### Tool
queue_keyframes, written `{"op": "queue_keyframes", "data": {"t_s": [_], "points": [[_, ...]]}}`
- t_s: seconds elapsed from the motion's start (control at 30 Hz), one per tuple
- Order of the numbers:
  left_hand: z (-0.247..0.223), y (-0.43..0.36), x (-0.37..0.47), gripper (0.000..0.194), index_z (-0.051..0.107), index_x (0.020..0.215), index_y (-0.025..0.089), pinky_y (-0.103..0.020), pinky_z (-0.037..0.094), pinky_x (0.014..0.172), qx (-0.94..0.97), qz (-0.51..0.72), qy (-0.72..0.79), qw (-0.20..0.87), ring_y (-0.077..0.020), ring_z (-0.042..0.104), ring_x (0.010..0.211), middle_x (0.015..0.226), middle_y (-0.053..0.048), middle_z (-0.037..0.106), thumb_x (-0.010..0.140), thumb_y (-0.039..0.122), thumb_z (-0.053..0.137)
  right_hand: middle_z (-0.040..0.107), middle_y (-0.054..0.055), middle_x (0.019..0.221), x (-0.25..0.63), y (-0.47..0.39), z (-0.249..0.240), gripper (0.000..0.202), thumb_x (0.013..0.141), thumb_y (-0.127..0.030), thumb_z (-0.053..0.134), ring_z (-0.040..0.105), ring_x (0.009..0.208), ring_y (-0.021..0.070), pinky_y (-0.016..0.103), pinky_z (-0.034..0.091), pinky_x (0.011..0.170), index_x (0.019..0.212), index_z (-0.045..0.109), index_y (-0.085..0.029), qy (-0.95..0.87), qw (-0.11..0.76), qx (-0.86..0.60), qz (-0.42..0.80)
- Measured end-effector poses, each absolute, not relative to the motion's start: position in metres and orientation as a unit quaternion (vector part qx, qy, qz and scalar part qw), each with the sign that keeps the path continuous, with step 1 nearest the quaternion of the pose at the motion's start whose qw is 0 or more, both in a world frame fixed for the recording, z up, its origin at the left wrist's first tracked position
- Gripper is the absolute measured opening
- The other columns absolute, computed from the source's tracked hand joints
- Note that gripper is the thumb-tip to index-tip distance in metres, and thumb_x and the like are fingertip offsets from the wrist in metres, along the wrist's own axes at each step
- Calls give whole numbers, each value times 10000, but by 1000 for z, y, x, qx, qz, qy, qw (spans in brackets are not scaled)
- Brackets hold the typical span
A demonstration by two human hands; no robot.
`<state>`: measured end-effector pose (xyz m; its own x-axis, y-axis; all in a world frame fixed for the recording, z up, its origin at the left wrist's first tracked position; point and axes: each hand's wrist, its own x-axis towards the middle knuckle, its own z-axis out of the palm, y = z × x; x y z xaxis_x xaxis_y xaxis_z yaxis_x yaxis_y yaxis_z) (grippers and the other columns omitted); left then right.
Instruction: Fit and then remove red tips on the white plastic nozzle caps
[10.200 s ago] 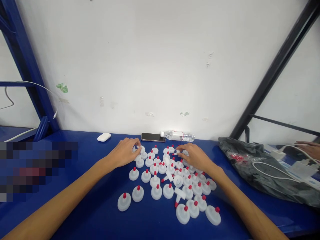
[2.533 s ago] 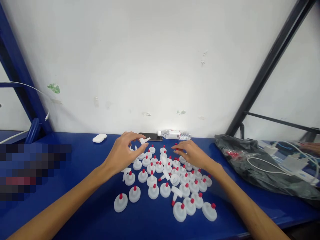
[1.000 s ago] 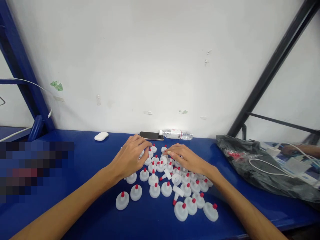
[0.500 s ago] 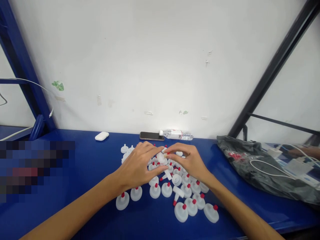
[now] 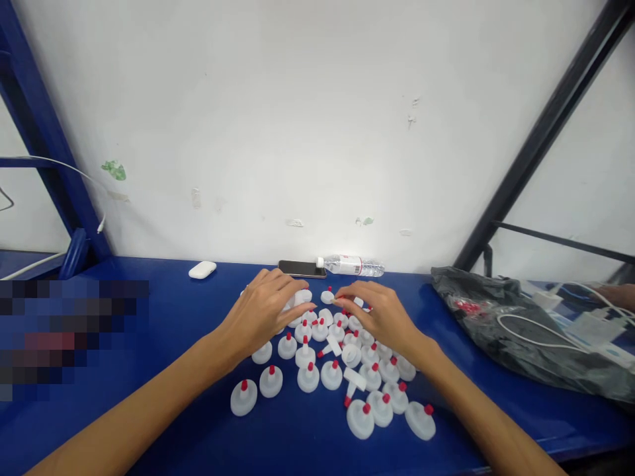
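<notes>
- White discs with red tips crowd the middle of the blue tabletop, most standing tip upward; they lie loosest toward the near edge and packed closest under and beside the right hand
- Among them, a white piece with a red tip lies on its side, tip toward the near edge; a similar piece lies a little farther back, tip to the left; just beside that one, an overturned disc shows a ring
- The left hand curves over the left part of the group, thumb and forefinger parted, with a pale disc between them; I cannot tell whether it is gripped or merely resting there
- The right hand bends over the far right part, thumb and forefinger brought near each other; whether anything is pinched there cannot be made out
- Beyond the group, a phone lies flat near the wall; a clear bottle lies on its side, white cap at the phone's right end; a small white case sits well to their left
- To the right, a black plastic bag is spread out, with red pieces in clear wrapping and a looped white cable on it
</notes>
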<state>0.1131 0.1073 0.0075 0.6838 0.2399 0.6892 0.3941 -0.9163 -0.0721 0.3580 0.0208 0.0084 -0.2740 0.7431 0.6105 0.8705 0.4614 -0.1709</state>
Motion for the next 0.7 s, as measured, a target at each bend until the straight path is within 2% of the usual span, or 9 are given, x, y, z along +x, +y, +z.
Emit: {"op": "queue_keyframes", "data": {"t_s": [0.1, 0.2, 0.37, 0.5, 0.63, 0.7], "points": [[7, 112, 110, 364, 626, 1177, 198, -365, 496, 787, -907, -350, -215, 96, -213, 578, 917, 1048, -79, 642, 981, 475, 496, 736, 39, 1043, 371, 25, 10, 216, 1002, -340, 536, 685, 934, 216, 339, 532, 814, 1096, 715, -265, -783, 279, -549, -89], [3, 116, 110, 383, 621, 1211, 238, -332, 503, 721, -905, -344, -236, 88, -191, 548, 854, 1060, -69, 572, 966, 506, 500, 742, 43, 1040, 383, 30, 6, 219, 981, -315, 560, 693, 890, 230, 356, 539, 782, 1117, 726, -272, -795, 216, -563, -70], [1, 114, 112, 408, 608, 1242, 204, -385, 492, 790, -914, -326, -228, 76, -237, 567, 939, 1116, -84, 621, 936, 471, 570, 762, 22, 981, 386, 32, 4, 217, 982, -334, 556, 704, 851, 223, 348, 533, 790, 1091, 734, -272, -809, 189, -556, -20], [3, 107, 115, 415, 608, 1235, 179, -414, 453, 851, -921, -333, -197, 52, -242, 576, 960, 1105, -81, 678, 924, 453, 602, 751, 13, 1049, 374, 26, 13, 251, 1021, -351, 491, 683, 973, 231, 386, 495, 900, 1095, 717, -275, -791, 257, -554, -36], [3, 100, 120, 492, 592, 1259, 230, -399, 434, 835, -918, -351, -185, -22, -226, 566, 924, 1075, -43, 702, 875, 534, 637, 748, -2, 1029, 353, 14, 15, 278, 943, -402, 646, 674, 973, 208, 372, 489, 935, 1202, 661, -301, -798, 343, -496, 9], [1, 96, 122, 534, 585, 1269, 265, -385, 438, 821, -913, -354, -189, -77, -219, 557, 904, 1058, -25, 708, 845, 583, 646, 747, 1, 1054, 342, 10, 13, 278, 919, -371, 687, 674, 945, 195, 356, 497, 919, 1185, 665, -289, -813, 369, -450, 17]]}}
